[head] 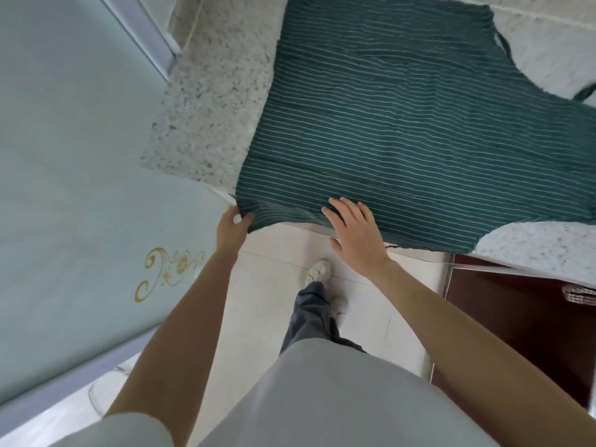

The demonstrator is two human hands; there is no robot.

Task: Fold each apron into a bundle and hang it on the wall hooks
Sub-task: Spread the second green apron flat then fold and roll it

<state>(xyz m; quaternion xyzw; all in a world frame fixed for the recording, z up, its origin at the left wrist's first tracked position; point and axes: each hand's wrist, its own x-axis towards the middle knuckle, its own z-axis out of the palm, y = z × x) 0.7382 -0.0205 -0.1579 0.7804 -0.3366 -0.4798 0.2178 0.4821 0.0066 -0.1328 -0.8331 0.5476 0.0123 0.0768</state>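
A dark green apron [403, 117] with thin white stripes lies spread flat on a speckled stone counter [206, 117]. Its near edge hangs slightly over the counter's front. My left hand [233, 224] pinches the apron's near left corner at the counter edge. My right hand [356, 235] rests flat, fingers spread, on the near edge of the fabric. A dark strap [503, 43] trails off the apron's far right side. No wall hooks are in view.
A pale green glass door [74, 175] with a gold floral mark stands close on the left. A dark red cabinet front [516, 321] sits below the counter on the right. White floor tiles [267, 304] and my foot lie beneath.
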